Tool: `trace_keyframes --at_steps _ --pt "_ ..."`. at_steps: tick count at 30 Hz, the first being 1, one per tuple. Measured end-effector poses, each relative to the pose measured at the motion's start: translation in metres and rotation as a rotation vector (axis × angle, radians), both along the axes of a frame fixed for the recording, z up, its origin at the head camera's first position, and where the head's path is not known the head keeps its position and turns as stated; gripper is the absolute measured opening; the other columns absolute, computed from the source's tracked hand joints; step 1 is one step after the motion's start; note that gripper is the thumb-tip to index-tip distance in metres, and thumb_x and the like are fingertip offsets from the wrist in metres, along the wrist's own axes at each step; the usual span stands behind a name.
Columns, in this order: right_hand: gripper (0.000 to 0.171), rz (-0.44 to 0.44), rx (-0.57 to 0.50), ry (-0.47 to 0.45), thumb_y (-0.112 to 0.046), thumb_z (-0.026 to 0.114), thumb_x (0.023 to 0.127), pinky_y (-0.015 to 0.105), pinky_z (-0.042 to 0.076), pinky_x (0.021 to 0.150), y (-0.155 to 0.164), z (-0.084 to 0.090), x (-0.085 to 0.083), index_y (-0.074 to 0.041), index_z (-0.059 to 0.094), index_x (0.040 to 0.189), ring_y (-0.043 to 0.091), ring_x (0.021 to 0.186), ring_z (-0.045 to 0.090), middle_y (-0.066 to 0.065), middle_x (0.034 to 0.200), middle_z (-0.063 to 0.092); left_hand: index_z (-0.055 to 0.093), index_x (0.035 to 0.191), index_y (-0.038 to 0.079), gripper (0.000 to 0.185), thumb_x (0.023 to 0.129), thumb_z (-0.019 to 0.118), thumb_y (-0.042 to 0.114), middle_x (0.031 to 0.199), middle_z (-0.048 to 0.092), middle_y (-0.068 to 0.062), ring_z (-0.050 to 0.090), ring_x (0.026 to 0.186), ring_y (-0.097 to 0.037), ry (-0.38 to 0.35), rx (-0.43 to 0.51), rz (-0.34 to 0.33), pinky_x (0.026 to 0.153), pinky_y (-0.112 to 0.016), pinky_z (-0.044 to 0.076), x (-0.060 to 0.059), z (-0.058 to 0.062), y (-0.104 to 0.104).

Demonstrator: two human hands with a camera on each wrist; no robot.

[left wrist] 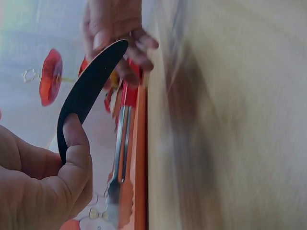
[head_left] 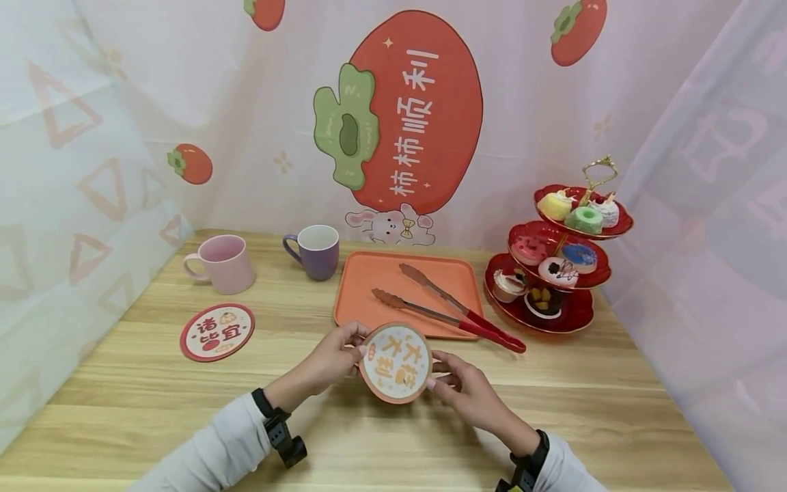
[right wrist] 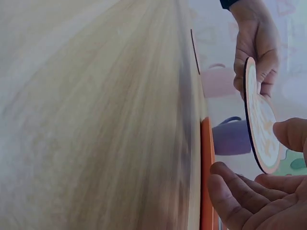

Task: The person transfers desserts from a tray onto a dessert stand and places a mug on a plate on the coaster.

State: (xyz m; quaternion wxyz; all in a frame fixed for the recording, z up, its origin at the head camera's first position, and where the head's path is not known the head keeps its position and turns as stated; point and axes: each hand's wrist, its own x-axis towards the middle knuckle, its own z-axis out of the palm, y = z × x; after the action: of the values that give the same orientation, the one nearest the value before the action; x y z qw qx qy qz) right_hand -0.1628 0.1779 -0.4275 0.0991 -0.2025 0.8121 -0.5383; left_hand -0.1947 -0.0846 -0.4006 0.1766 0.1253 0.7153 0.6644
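Note:
A round coaster (head_left: 396, 363) with an orange rim, white face and orange lettering is held up off the table, its face toward the head camera. My left hand (head_left: 332, 359) pinches its left edge between thumb and fingers; the dark back (left wrist: 86, 88) shows in the left wrist view. At the opposite edge is my right hand (head_left: 470, 393), its thumb (right wrist: 291, 134) overlapping the coaster's face in the right wrist view and its fingers extended, spread loosely below the edge. A second coaster (head_left: 217, 333), red-rimmed, lies flat on the table at the left.
Behind the hands, red-handled tongs (head_left: 455, 307) lie across an orange tray (head_left: 347, 273), handles over its front right corner. A pink mug (head_left: 224, 265) and a purple mug (head_left: 318, 253) stand back left. At the back right rises a red tiered stand (head_left: 578, 318) bearing several pastries.

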Motion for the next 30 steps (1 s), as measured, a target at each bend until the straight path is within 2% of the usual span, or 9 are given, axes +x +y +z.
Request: trace_keyframes --at_steps 4,8,11,15,25,30 --pt "0.054 -0.03 -0.125 -0.139 -0.016 0.056 0.094 0.039 0.053 0.067 -0.001 0.002 0.0 0.011 0.033 0.135 0.027 0.089 0.064 0.023 0.113 0.058 0.045 0.112 -0.007 0.018 0.096 0.039 -0.008 0.094 0.046 -0.018 0.059 0.075 -0.021 -0.038 0.046 -0.026 0.063 -0.041 0.053 0.005 -0.001 0.007" --pt "0.047 -0.106 -0.241 -0.237 -0.009 0.055 0.094 0.042 0.054 0.062 0.001 0.005 0.001 0.011 0.035 0.132 0.027 0.078 0.064 0.02 0.103 0.06 0.045 0.112 -0.008 0.019 0.094 0.041 -0.009 0.092 0.046 -0.018 0.06 0.076 -0.022 -0.05 0.055 -0.044 0.065 -0.039 0.054 0.006 -0.004 0.01" --pt "0.038 -0.17 -0.277 -0.237 -0.005 0.057 0.092 0.036 0.054 0.059 0.002 0.005 0.001 0.011 0.043 0.123 0.023 0.068 0.063 0.018 0.094 0.062 0.047 0.111 -0.009 0.019 0.092 0.046 -0.009 0.091 0.046 -0.016 0.059 0.074 -0.021 -0.047 0.029 -0.06 0.064 -0.036 0.054 0.006 -0.007 0.011" --pt "0.029 -0.211 -0.286 -0.21 -0.002 0.058 0.09 0.03 0.053 0.056 0.005 0.005 0.0 0.012 0.049 0.114 0.018 0.062 0.062 0.019 0.089 0.064 0.047 0.11 -0.01 0.02 0.09 0.049 -0.008 0.091 0.047 -0.016 0.059 0.071 -0.021 -0.066 0.029 -0.087 0.063 -0.036 0.054 0.007 -0.009 0.012" --pt "0.027 -0.229 -0.288 -0.2 -0.001 0.058 0.09 0.032 0.054 0.057 0.007 0.006 0.0 0.013 0.05 0.112 0.019 0.062 0.062 0.02 0.088 0.064 0.047 0.11 -0.01 0.021 0.089 0.05 -0.008 0.09 0.047 -0.016 0.06 0.07 -0.021 -0.076 0.037 -0.095 0.063 -0.035 0.055 0.008 -0.01 0.014" --pt "0.028 -0.235 -0.298 -0.201 -0.003 0.058 0.091 0.031 0.054 0.057 0.01 0.008 0.002 0.013 0.049 0.112 0.019 0.063 0.063 0.02 0.088 0.064 0.047 0.11 -0.01 0.022 0.089 0.051 -0.007 0.09 0.046 -0.016 0.061 0.071 -0.021 -0.061 0.039 -0.124 0.065 -0.036 0.054 0.007 -0.011 0.013"
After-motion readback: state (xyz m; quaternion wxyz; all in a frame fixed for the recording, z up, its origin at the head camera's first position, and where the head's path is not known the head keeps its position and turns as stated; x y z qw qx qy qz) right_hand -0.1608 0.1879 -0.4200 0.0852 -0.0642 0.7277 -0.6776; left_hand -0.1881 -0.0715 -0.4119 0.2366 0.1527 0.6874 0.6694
